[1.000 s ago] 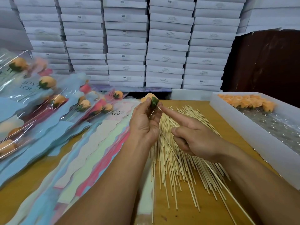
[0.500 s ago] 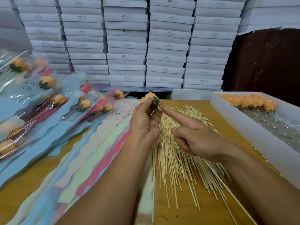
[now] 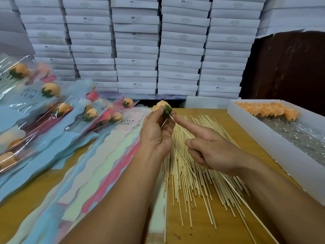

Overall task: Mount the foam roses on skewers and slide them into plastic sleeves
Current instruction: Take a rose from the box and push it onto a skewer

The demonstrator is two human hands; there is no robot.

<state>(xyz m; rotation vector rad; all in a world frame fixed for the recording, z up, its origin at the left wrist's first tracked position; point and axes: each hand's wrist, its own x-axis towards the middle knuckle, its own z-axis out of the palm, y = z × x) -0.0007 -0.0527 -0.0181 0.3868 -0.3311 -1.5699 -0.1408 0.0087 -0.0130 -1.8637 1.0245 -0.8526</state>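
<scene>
My left hand (image 3: 156, 132) pinches an orange foam rose (image 3: 162, 107) with a green base above the table's middle. My right hand (image 3: 211, 152) holds a thin wooden skewer (image 3: 233, 191); its index finger lies straight along the stick, and the tip meets the rose's green base. The skewer's tail runs down to the lower right. A heap of loose skewers (image 3: 190, 173) lies under both hands. A fan of pastel plastic sleeves (image 3: 98, 169) printed "LOVE YOU" lies to the left.
Several sleeved roses (image 3: 61, 110) are piled at the far left. A long white box (image 3: 277, 152) at the right holds orange foam roses (image 3: 267, 110) and bubble wrap. Stacks of white cartons (image 3: 137, 46) wall off the back of the wooden table (image 3: 226, 226).
</scene>
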